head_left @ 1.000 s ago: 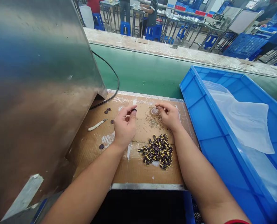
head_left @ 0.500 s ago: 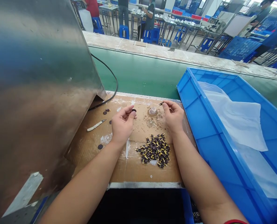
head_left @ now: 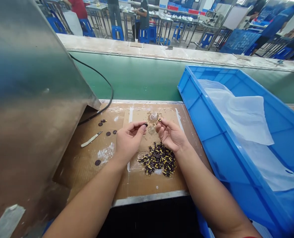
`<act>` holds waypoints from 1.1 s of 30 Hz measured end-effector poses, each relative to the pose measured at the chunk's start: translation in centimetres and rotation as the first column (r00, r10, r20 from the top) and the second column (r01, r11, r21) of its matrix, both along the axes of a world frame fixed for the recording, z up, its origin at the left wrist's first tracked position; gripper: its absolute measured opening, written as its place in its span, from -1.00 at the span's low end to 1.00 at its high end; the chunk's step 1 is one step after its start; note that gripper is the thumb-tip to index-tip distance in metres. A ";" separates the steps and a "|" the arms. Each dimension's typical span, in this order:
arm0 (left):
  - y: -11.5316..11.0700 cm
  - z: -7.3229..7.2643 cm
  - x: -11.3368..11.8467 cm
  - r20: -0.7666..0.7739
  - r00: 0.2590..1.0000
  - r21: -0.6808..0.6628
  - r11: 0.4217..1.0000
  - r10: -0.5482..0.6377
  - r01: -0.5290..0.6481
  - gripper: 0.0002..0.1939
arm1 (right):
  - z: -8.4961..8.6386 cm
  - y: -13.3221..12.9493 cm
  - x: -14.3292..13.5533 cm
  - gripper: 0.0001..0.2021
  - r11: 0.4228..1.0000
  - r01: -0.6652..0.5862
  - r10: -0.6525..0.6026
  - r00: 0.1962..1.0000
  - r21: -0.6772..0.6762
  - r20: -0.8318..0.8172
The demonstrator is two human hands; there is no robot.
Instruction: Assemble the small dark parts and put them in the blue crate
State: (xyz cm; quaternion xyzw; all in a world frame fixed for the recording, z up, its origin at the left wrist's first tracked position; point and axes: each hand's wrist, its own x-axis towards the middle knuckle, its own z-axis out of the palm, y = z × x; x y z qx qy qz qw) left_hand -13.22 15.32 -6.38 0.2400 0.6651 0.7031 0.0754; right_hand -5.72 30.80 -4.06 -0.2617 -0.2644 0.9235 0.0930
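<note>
My left hand (head_left: 130, 140) pinches a small dark disc (head_left: 145, 125) between thumb and fingertips. Across from it, my right hand (head_left: 171, 134) grips a small black-and-yellow part (head_left: 159, 119), mostly covered by the fingers. The two hands are close together but apart, above the cardboard-covered worktop (head_left: 117, 181). Just below them lies a pile of small black parts with yellow ends (head_left: 159, 158). Beyond the hands a small clear lump (head_left: 153, 115) sits on the stained cardboard. Several dark discs (head_left: 97, 162) are scattered to the left.
A white-handled knife (head_left: 91, 139) lies left of my hands, near a black cable (head_left: 107, 82). A large metal housing (head_left: 37, 99) stands at left. To the right, a blue crate (head_left: 203, 122) holds white sheets (head_left: 236, 109). Other people and tables are in the background.
My right hand has moved left and slightly down toward my left hand, turning its palm upward, with the small part still held. The camera view has shifted slightly.
</note>
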 end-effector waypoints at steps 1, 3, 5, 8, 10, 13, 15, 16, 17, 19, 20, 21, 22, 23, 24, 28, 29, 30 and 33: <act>0.0 0.1 0.1 -0.010 1.000 -0.003 1.000 0.004 -0.004 -0.79 | 0.1 -0.1 0.1 -0.82 1.000 -0.019 0.019 1.000 -0.024 -0.009; 0.0 0.3 0.2 -0.032 0.999 -0.011 1.000 0.012 -0.012 -0.80 | 0.3 -0.2 0.2 -0.82 0.997 -0.053 0.051 0.998 -0.047 -0.026; 0.0 0.4 0.4 -0.052 0.999 -0.021 1.000 0.015 -0.016 -0.80 | 0.4 -0.5 0.3 -0.82 0.997 -0.071 0.070 0.997 -0.031 -0.028; 0.1 0.5 0.7 -0.039 0.999 -0.014 1.000 0.016 -0.016 -0.83 | 0.4 -0.9 0.3 -0.82 0.997 -0.065 0.066 0.998 0.029 -0.020; 0.3 0.5 0.8 -0.019 1.000 0.018 1.000 -0.013 0.013 -0.86 | 0.3 -1.1 0.2 -0.83 0.997 -0.059 0.060 0.998 0.054 -0.032; 0.5 0.3 1.0 -0.030 0.995 0.084 0.991 -0.099 0.101 -0.91 | 0.0 -1.3 0.2 -0.86 0.996 -0.058 0.062 0.996 0.066 -0.065; 0.4 0.1 1.1 -0.050 0.990 0.099 0.985 -0.133 0.138 -0.92 | -0.1 -1.4 0.2 -0.87 0.995 -0.049 0.056 0.995 0.088 -0.079; 0.4 0.0 1.1 -0.060 0.989 0.100 0.985 -0.135 0.140 -0.92 | -0.1 -1.4 0.2 -0.87 0.994 -0.042 0.051 0.995 0.102 -0.083; 0.3 0.0 1.1 -0.073 0.989 0.098 0.986 -0.128 0.135 -0.91 | -0.1 -1.4 0.2 -0.87 0.993 -0.037 0.047 0.995 0.112 -0.087; 0.1 0.0 1.1 -0.119 0.987 0.104 0.988 -0.104 0.116 -0.92 | 0.0 -1.5 0.3 -0.87 0.994 -0.036 0.045 0.995 0.101 -0.089; 0.0 0.1 1.2 -0.146 0.985 0.106 0.989 -0.087 0.103 -0.92 | 0.1 -1.5 0.3 -0.88 0.996 -0.037 0.044 0.995 0.077 -0.087; 0.0 0.3 1.2 -0.168 0.983 0.107 0.990 -0.071 0.090 -0.92 | 0.1 -1.6 0.3 -0.88 0.998 -0.041 0.044 0.996 0.044 -0.082; -0.1 0.4 1.2 -0.180 0.982 0.106 0.991 -0.062 0.082 -0.91 | 0.2 -1.6 0.2 -0.89 0.999 -0.045 0.046 0.996 0.009 -0.075; -0.1 0.5 1.3 -0.182 0.982 0.104 0.992 -0.056 0.076 -0.90 | 0.2 -1.6 0.2 -0.90 0.998 -0.050 0.048 0.997 -0.023 -0.066; -0.1 0.6 1.3 -0.175 0.983 0.101 0.992 -0.053 0.072 -0.88 | 0.2 -1.6 0.1 -0.91 0.997 -0.054 0.051 0.997 -0.048 -0.059; -0.2 0.8 1.6 -0.161 0.986 0.098 0.993 -0.046 0.063 -0.83 | -0.4 -1.4 0.0 -0.90 0.996 -0.091 0.088 0.993 -0.027 -0.080; -0.3 0.8 1.6 -0.163 0.986 0.100 0.993 -0.048 0.065 -0.83 | -0.5 -1.3 0.0 -0.89 0.995 -0.102 0.102 0.991 0.007 -0.091; -0.3 0.9 1.7 -0.163 0.985 0.102 0.993 -0.051 0.068 -0.83 | -0.7 -1.2 0.0 -0.87 0.993 -0.112 0.116 0.988 0.043 -0.099; -0.3 1.0 1.7 -0.161 0.985 0.097 0.992 -0.058 0.074 -0.83 | -0.8 -1.1 0.1 -0.85 0.986 -0.124 0.135 0.985 0.109 -0.110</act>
